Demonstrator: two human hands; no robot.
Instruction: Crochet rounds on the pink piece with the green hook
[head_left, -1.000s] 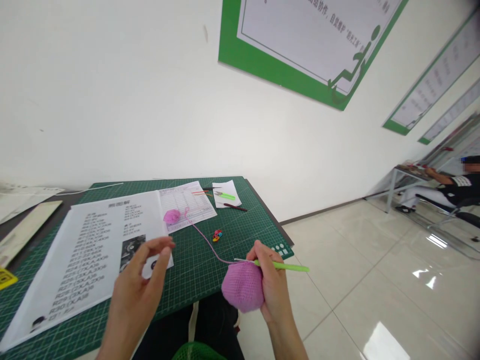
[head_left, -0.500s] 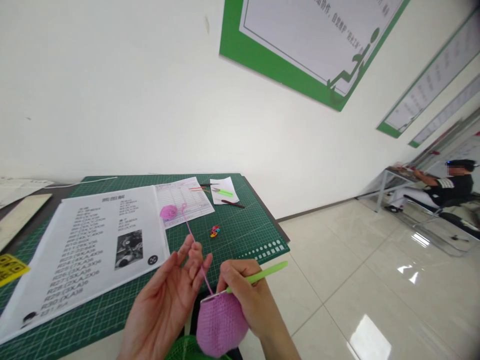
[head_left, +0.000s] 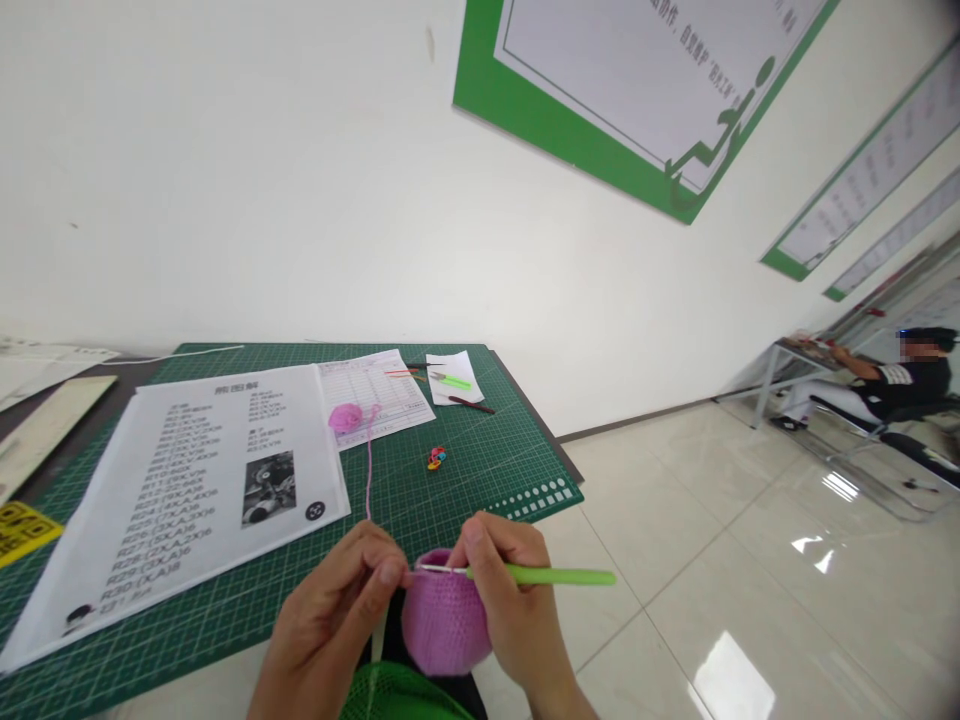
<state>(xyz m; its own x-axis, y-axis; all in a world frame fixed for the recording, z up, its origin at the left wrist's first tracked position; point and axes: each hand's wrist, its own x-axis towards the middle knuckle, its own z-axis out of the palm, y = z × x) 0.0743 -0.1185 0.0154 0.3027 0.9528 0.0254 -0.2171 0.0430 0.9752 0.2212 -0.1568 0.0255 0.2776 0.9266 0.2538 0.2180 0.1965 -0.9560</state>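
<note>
My right hand grips a crochet hook with a light green handle. Its metal shaft lies across the rim of a pink crocheted piece, cup-shaped with an opening at the top. The fingers of my left hand are pinched at the left of that rim, on the pink yarn. From there the strand runs up the mat to a small pink yarn ball. Whether the left fingertips also hold the crocheted edge I cannot tell.
A printed pattern sheet lies on the green cutting mat. Colourful stitch markers, green snips and a dark slim tool are farther back. Below is a green mesh basket. Another person sits far right.
My left hand has closed from an open palm and moved to the crocheted rim. The hook has swung closer to level, and the crocheted piece has risen slightly.
</note>
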